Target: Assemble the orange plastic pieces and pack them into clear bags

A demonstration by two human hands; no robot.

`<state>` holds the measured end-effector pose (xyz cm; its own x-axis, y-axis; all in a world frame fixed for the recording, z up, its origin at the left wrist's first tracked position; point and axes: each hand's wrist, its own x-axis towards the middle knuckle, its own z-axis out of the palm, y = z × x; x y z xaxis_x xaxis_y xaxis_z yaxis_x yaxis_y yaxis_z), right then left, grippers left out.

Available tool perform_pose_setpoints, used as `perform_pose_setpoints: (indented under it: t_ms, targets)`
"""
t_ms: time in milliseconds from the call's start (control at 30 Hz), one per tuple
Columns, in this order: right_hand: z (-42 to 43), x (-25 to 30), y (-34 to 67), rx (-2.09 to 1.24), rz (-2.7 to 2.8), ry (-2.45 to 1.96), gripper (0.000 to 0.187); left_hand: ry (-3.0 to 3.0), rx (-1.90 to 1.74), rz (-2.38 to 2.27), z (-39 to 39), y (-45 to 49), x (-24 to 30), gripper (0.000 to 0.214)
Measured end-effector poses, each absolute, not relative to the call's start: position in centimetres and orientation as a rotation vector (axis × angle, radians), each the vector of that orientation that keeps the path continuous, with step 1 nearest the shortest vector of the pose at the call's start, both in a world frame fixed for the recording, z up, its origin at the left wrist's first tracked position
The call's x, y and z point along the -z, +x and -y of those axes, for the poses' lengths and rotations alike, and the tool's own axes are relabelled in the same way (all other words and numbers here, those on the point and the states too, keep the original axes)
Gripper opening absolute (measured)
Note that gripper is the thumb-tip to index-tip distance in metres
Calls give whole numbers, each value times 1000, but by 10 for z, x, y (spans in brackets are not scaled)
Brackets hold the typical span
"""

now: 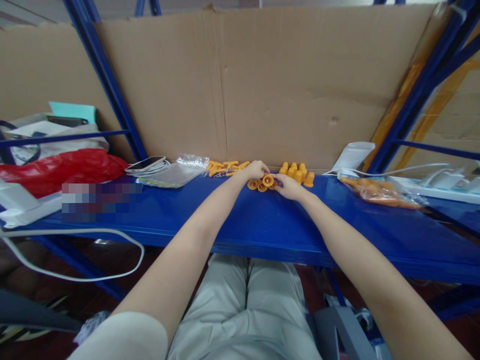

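Observation:
Several small orange plastic cups (261, 187) lie in a low pile at the back middle of the table, flared open ends facing me. My left hand (256, 171) arches over the pile from behind, its bent fingers on the upper cup (268, 180). From the right, my right hand (288, 187) closes its fingers and thumb around the pile's right side. The fingertips are partly hidden. Just behind my right hand, more orange cups (299, 172) stand upside down in a group. Left of my left hand lie orange T-shaped pieces (225, 168) with small metal chains.
The blue table (262, 225) backs onto a cardboard wall (277, 85). At left are a clear plastic bag (168, 176), a phone (150, 163) with a white cable and a red bag (63, 167). At right, a bag of orange parts (386, 192) lies by a power strip (442, 187).

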<state>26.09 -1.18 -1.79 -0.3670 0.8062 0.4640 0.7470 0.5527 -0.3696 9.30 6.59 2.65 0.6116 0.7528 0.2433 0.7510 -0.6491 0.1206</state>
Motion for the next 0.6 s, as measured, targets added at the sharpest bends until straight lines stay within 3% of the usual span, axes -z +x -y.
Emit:
perform_pose_setpoints:
  t_ms: [433, 600]
  targets:
    - [10, 19, 265, -28, 2112, -1476, 21, 2913, -319, -1140, -46, 81, -13, 30]
    - [15, 17, 262, -49, 2158, -1427, 31, 2935, -396, -1137, -50, 80, -10, 30]
